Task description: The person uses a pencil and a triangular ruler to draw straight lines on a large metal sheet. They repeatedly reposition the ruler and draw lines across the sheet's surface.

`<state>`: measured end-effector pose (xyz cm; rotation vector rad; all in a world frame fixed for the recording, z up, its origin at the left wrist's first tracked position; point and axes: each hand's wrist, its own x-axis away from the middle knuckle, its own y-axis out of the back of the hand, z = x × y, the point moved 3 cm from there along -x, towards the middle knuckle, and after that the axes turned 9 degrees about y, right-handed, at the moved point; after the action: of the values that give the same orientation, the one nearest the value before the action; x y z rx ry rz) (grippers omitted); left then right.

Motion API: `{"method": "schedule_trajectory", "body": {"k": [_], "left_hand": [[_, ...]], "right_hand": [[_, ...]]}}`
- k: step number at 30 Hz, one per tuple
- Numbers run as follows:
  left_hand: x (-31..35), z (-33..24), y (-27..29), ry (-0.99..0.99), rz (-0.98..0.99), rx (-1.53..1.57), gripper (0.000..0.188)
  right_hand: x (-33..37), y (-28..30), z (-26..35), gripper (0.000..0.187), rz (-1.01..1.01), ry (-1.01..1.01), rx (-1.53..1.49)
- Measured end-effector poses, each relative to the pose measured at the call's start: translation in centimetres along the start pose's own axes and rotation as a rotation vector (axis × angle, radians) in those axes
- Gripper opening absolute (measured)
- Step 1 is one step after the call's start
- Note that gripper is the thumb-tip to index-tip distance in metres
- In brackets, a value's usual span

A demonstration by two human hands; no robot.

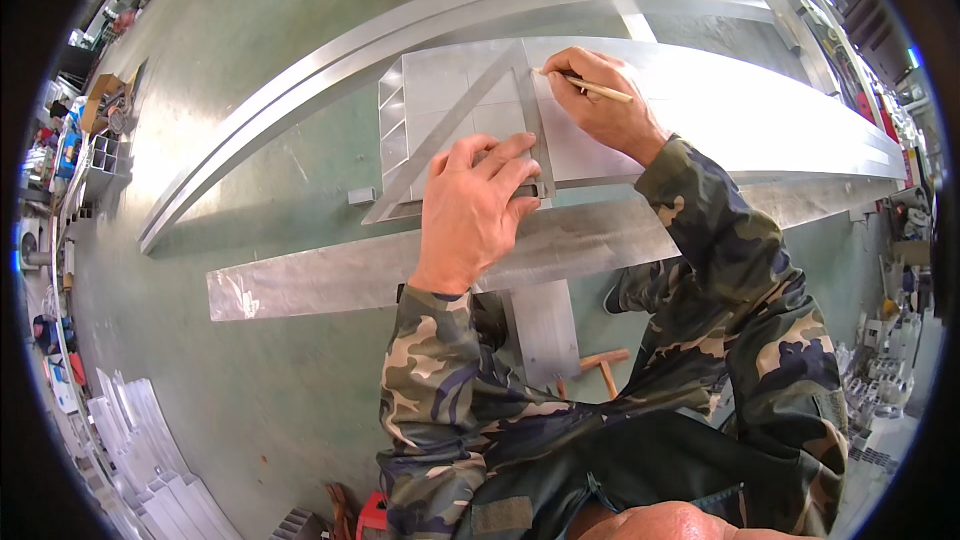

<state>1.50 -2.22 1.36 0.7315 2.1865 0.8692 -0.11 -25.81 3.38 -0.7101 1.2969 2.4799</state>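
My left hand (478, 205) presses flat on the lower corner of a metal triangular square (470, 120) that lies on a wide hollow aluminium profile (700, 90). My right hand (600, 105) grips a pencil (600, 89) with its tip against the square's upright edge, on the profile's top face. Both sleeves are camouflage cloth.
A flat aluminium strip (330, 285) lies in front of the profile, and long aluminium bars (300, 90) run behind it over a green floor. A hammer (603, 365) lies on the floor by my legs. White profile offcuts (150, 460) are stacked at lower left. Cluttered shelves line both sides.
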Motion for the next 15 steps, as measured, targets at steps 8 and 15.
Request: {"method": "schedule_trajectory", "body": {"k": [8, 15], "left_hand": [[0.3, 0.0, 0.3, -0.004, -0.025, 0.005, 0.035], [0.2, 0.2, 0.0, -0.016, -0.037, 0.022, 0.037]], "right_hand": [[1.4, 0.4, 1.8, 0.007, 0.014, 0.060, -0.024], [2.9, 1.4, 4.0, 0.005, 0.022, 0.069, -0.040]]}}
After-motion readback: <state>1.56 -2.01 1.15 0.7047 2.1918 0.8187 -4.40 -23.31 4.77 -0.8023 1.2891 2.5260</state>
